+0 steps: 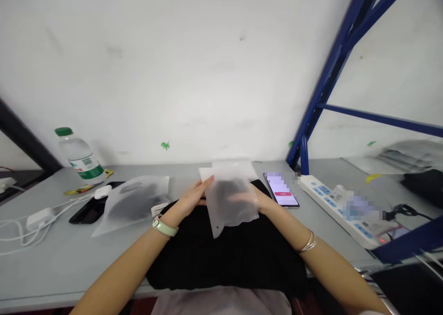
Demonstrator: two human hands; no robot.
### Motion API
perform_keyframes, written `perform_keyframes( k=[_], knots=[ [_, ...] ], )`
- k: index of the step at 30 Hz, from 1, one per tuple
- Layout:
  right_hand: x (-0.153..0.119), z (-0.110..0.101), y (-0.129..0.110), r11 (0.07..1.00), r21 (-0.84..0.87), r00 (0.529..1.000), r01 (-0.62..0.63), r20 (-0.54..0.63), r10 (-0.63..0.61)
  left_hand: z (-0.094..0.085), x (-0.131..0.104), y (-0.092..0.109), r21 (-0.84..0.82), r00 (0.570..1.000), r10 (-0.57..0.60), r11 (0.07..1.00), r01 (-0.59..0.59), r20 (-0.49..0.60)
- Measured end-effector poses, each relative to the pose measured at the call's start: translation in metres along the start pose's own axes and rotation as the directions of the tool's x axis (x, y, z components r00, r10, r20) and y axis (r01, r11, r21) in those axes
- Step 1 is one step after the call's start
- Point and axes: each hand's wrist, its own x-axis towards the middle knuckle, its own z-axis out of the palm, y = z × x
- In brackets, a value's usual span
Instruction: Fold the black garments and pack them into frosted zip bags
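A frosted translucent bag [232,204] with something dark in it is held up over a black cloth [221,259] at the table's front edge. My left hand [195,196] grips the bag's left edge, thumb on the front and fingers behind. My right hand [254,197] is inside or behind the bag at its right side; its fingers show blurred through the plastic, so their pose is unclear. Behind the bag lies a white flat sheet or bag [233,168]. Another frosted bag [134,199] with dark contents and a white label lies left of my left hand.
Further left are a green-capped bottle [83,158], a black phone [90,211], a white charger [39,219] and cables. On the right lie a lit phone [281,190] and a white power strip [337,211], beside a blue metal frame [321,81]. A white wall stands behind.
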Motion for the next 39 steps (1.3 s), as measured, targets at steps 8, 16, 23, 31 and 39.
perform_keyframes(
  k=[8,16,23,31,39],
  knots=[
    [-0.002,-0.014,-0.003,0.988,0.139,0.988,-0.073,-0.126,0.091,-0.012,0.005,0.009,0.074,0.977,0.178,0.983,-0.171,-0.117],
    [0.013,-0.037,-0.003,0.919,0.338,0.859,0.201,-0.512,0.000,-0.020,0.016,0.007,0.277,0.940,0.339,0.908,-0.314,-0.047],
    [0.018,-0.068,-0.011,0.663,0.273,0.409,0.698,-0.911,-0.056,0.011,0.060,0.012,0.288,0.916,0.353,0.912,-0.291,-0.190],
    [0.006,-0.092,-0.020,0.616,0.244,0.320,0.749,-0.947,-0.014,0.033,0.103,0.000,0.610,0.905,0.332,0.785,-0.108,-0.267],
    [0.006,-0.090,-0.023,0.585,0.265,0.338,0.766,-0.941,-0.017,0.032,0.078,-0.001,0.910,0.881,0.474,0.359,-0.207,0.014]
  ],
)
